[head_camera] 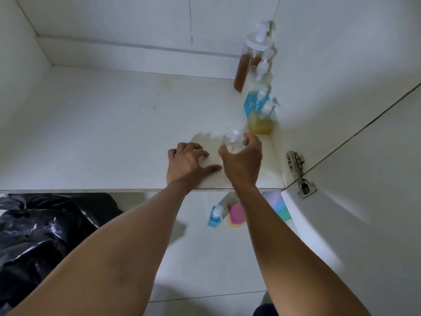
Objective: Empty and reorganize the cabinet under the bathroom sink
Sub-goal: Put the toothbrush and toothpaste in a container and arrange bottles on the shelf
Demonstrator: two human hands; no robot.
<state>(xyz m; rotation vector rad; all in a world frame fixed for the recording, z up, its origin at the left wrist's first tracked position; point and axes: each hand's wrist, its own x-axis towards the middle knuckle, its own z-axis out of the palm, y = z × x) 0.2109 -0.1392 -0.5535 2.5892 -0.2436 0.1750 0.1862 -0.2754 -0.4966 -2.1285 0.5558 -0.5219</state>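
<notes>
The white cabinet floor (114, 133) holds a row of pump bottles along its right wall: a tall brown one (243, 67) at the back, then a blue one (250, 103) and a yellow one (260, 125). In front of them stands a small clear pump bottle (234, 141), blurred. My right hand (245, 165) curls around it from behind, thumb on its left and fingers on its right. Just to the left, my left hand (186, 165) rests palm down on the cabinet floor near the front edge, fingers spread.
A black plastic bag (45, 229) lies on the tiled floor at the left. Below the cabinet's front edge stand a small blue pump bottle (214, 216) and coloured cloths (235, 215). The open cabinet door (364, 213) with its metal hinge (298, 172) is at the right.
</notes>
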